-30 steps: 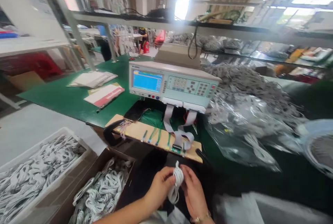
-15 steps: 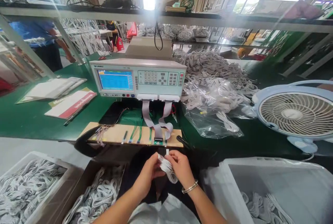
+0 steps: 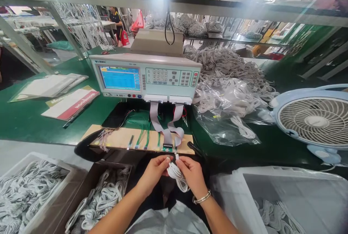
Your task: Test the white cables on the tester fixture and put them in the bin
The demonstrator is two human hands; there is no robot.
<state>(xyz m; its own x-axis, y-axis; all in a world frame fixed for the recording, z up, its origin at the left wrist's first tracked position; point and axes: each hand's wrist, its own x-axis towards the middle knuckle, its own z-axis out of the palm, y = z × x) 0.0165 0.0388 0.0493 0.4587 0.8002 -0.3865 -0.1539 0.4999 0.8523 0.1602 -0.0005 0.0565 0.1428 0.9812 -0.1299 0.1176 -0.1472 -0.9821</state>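
Cable (image 3: pixel 178 180): white, coiled, hanging between both hands just off the front edge of the board (image 3: pixel 108 139), toward its right corner. Left hand (image 3: pixel 155 171): thumb and fingers pinch one end. Right hand (image 3: pixel 193 174): thumb and fingers grasp the white plug (image 3: pixel 177 156), tip toward the board's front edge (contact there: cannot tell).

Board lies along the front edge of the green worktop (image 3: pixel 16 119). Tester (image 3: pixel 170 76) stands behind it, screen lit blue; ribbons (image 3: pixel 154 116) run from its lower front edge to the board's right end. Bag (image 3: pixel 225 101) right of tester; fan (image 3: pixel 317 120) beyond. Below the worktop's front edge, left: box (image 3: pixel 81 183) of similar cables.
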